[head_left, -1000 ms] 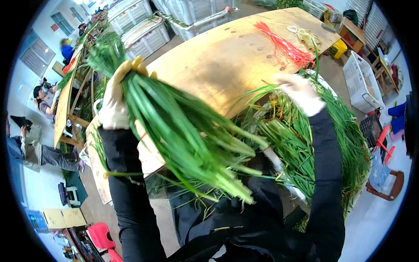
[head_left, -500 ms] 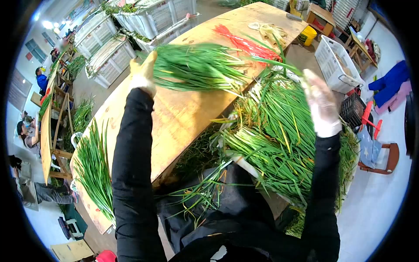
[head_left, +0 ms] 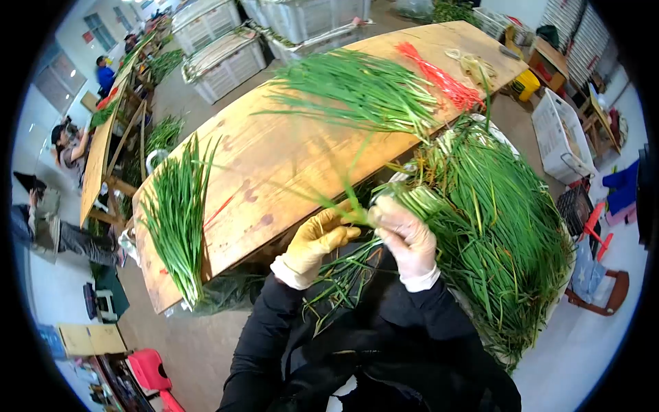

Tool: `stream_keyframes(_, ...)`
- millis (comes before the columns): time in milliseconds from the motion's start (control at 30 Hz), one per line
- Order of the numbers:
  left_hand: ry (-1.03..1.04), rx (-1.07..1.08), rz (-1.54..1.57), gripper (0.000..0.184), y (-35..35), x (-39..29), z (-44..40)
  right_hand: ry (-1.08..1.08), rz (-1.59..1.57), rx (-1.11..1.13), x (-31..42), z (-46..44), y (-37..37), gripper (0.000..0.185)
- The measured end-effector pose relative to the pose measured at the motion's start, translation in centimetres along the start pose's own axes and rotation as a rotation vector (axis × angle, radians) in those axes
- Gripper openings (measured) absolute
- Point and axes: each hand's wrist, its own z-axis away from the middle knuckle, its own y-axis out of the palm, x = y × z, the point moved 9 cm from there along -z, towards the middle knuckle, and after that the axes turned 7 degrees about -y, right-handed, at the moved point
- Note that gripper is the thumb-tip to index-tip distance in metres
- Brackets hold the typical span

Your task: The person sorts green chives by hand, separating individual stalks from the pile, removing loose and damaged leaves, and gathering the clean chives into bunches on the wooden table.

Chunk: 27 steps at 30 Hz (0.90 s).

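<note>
My left hand, in a yellowish glove, and my right hand, in a whitish glove, meet above my lap. Between their fingertips both pinch a small tuft of green chives, its blades partly blurred. Just right of my right hand, a large heap of chives with some yellowed leaves spills from a sack. On the wooden table lies a wide bunch of chives, and another bunch rests at the left end. Loose trimmings lie on my dark apron.
Red ties and pale bands lie at the table's far end. Beyond stand white crates; another white crate and a yellow bucket are at right. People work at a long bench on the left.
My left hand has left the wide bunch on the table, and my right hand has come down from above the heap. Both are now together over my lap. The view has shifted.
</note>
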Motion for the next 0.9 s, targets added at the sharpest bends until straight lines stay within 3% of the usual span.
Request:
stream_keyframes(67,0.075,-0.106,0.172,0.054,-0.2,-0.3,0.9,-0.038,0.14,0.194,-0.1,2.0,2.3,0.033)
stream_keyframes(133,0.092,-0.173,0.097,0.059,-2.1,0.2,2.5,0.034,0.255,0.411,-1.2,4.2,4.2,0.032)
stream_keyframes(167,0.111,-0.214,0.093,0.055,-3.0,0.2,3.5,0.112,0.13,0.516,-1.6,5.4,4.9,0.032)
stream_keyframes(200,0.082,-0.304,0.059,0.055,-4.2,0.4,4.8,0.248,0.207,0.666,-4.5,7.6,4.7,0.027)
stream_keyframes(267,0.167,-0.417,0.004,0.057,-7.6,1.2,7.2,0.168,0.911,1.094,-7.6,9.6,3.2,0.022)
stream_keyframes(333,0.36,-0.63,-0.11,0.062,-11.0,1.2,9.4,0.388,1.324,1.239,-10.3,9.9,0.4,0.019)
stream_keyframes(367,0.33,-0.693,-0.198,0.066,-11.9,1.1,10.6,0.254,1.231,1.108,-11.4,9.6,-0.2,0.017)
stream_keyframes(400,0.435,-0.716,-0.345,0.066,-12.7,0.7,11.3,0.046,1.166,1.156,-9.6,8.7,1.3,0.022)
stream_keyframes(467,0.498,-0.834,-0.573,0.064,-12.7,-0.9,12.3,-0.22,0.781,0.94,-6.5,5.0,2.1,0.029)
stream_keyframes(533,0.469,-0.918,-1.115,0.055,-10.5,-3.3,12.3,-0.127,0.913,0.774,-5.4,-1.6,0.1,0.035)
stream_keyframes(667,0.527,-0.835,-1.328,0.053,-10.3,-4.3,8.3,-0.137,1.294,0.215,-3.6,-14.6,-7.5,0.039)
stream_keyframes(733,0.49,-0.815,-1.365,0.054,-10.8,-5.2,4.6,-0.229,1.253,0.071,-4.2,-18.5,-9.6,0.04)
stream_keyframes(800,0.478,-0.783,-1.45,0.057,-11.2,-5.5,0.2,-0.077,1.303,0.011,-5.9,-20.7,-11.1,0.042)
stream_keyframes(867,0.385,-0.661,-1.273,0.055,-10.6,-5.9,-4.5,0.123,1.23,0.209,-9.2,-21.1,-11.0,0.03)
stream_keyframes(900,0.358,-0.661,-1.265,0.057,-11.2,-5.3,-6.9,0.114,1.26,0.227,-9.8,-20.9,-10.5,0.026)
